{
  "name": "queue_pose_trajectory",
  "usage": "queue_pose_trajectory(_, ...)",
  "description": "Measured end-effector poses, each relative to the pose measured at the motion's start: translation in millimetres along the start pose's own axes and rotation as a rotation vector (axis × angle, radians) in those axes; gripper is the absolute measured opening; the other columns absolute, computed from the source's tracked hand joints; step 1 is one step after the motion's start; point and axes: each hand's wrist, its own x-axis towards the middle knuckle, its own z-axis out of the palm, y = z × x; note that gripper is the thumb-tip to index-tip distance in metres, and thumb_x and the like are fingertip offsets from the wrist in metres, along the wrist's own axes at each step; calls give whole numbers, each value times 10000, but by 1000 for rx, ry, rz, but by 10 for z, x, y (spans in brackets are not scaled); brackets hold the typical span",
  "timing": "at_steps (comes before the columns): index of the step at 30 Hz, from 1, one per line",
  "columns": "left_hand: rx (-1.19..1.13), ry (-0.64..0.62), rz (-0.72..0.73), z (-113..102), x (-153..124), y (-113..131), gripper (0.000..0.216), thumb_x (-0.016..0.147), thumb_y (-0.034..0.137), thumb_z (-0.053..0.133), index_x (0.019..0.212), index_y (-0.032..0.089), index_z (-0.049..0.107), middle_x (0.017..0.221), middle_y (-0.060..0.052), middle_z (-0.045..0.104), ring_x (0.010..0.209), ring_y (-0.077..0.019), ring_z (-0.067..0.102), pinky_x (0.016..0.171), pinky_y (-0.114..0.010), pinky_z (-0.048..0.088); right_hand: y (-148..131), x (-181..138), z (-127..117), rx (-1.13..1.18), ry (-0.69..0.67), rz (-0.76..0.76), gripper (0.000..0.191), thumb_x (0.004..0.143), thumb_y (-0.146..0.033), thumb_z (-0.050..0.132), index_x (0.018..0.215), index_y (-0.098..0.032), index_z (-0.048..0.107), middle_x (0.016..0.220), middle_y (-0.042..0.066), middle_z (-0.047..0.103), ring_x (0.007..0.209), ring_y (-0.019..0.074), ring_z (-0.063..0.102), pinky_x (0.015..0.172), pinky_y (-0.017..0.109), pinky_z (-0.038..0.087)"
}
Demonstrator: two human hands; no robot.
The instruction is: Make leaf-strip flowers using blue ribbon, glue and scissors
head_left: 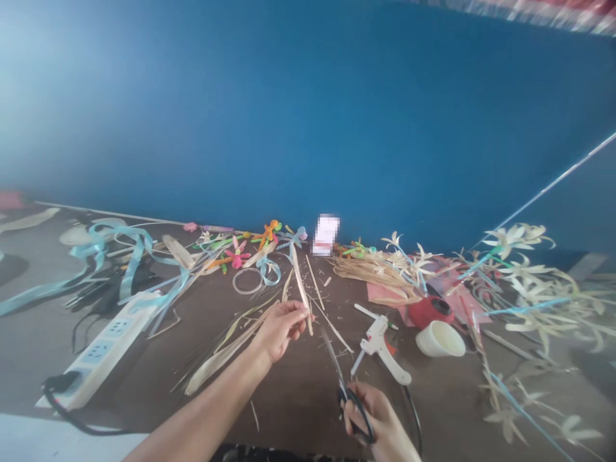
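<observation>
While the left hand (pixel 282 327) pinches a pale dried-leaf strip (pixel 301 282) near its lower end, the strip slants up and away over the brown table (pixel 298 391). Just below it, the scissors (pixel 337 369) point toward the strip, blades nearly together, with the right hand (pixel 380 423) curled through the black handles. Thin and held at one end only, the strip could bend aside or split crookedly, and the blade tips lie near the left fingertips. A glue gun (pixel 380 346) lies just right, near a white cup (pixel 440 338).
</observation>
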Motion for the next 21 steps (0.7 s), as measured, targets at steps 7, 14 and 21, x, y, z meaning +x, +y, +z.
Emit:
queue_pose_trajectory(7,295,6,42,35,-46,-73,141,677,274,565,666,136,533,585,-6,582,424,-47,392,362,-155,246,-115,74,49,-308,211,-126,196,679,-255,579,600,-167,422,535,-56,358,499,75,318,460,182,264)
queue_pose_trajectory(14,420,11,53,45,-86,-101,141,676,286,552,669,146,559,484,41,491,418,-52,377,387,-164,256,-148,115,71,-365,223,-152,188,659,-243,588,603,-172,424,531,-59,351,505,81,326,453,175,268)
queue_pose_trajectory(21,373,-5,17,39,-65,-137,132,650,265,579,698,145,550,508,49,477,426,-52,392,403,-170,269,-85,128,-11,-457,261,-162,208,641,-272,610,586,-172,435,519,-56,388,490,81,334,446,178,269)
